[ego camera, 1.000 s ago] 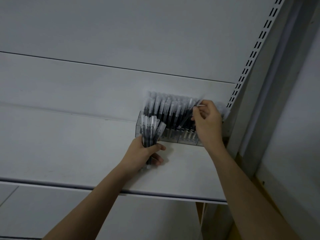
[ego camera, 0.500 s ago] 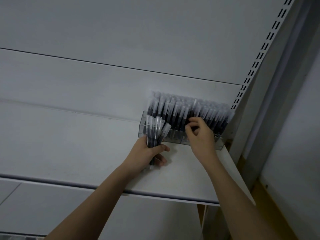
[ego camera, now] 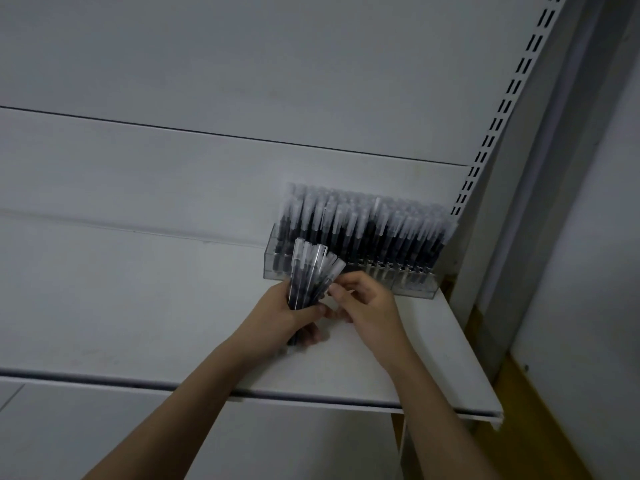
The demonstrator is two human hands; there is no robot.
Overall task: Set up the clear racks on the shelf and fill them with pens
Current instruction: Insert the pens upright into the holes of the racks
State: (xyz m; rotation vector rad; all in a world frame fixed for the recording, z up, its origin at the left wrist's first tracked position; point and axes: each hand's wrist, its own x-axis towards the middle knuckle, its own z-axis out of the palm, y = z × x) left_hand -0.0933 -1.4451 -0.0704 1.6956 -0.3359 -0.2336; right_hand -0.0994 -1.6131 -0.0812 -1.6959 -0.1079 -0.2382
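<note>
1. We saw the clear rack (ego camera: 349, 268) standing at the back right of the white shelf (ego camera: 138, 306), its right end close to the slotted upright (ego camera: 498, 109) at about 1 o'clock from the hands.
2. The rack held rows of dark pens (ego camera: 367, 223) with frosted caps, packed upright and leaning slightly back toward the rear panel (ego camera: 207, 174).
3. The left hand (ego camera: 284, 317) gripped a fanned bundle of pens (ego camera: 311, 275), fingers curled round the lower barrels, caps pointing toward 12 o'clock and overlapping the rack's left front corner.
4. The right hand (ego camera: 367, 303) sat just beside the bundle at its 3 o'clock; its thumb and forefinger were pinched at the rightmost pen of the fan, the other fingers curled.
5. Both hands hovered just in front of the rack's front wall; whether the left one touched the shelf we could not tell.
6. From 7 to 10 o'clock of the hands the shelf surface ran bare out to the left frame edge.
7. The shelf's front edge (ego camera: 311, 403) crossed under both forearms at 6 o'clock, ending in a corner at about 4 o'clock.
8. Beyond that corner lay a strip of wooden floor (ego camera: 540, 427) beside a pale wall (ego camera: 595, 237).
</note>
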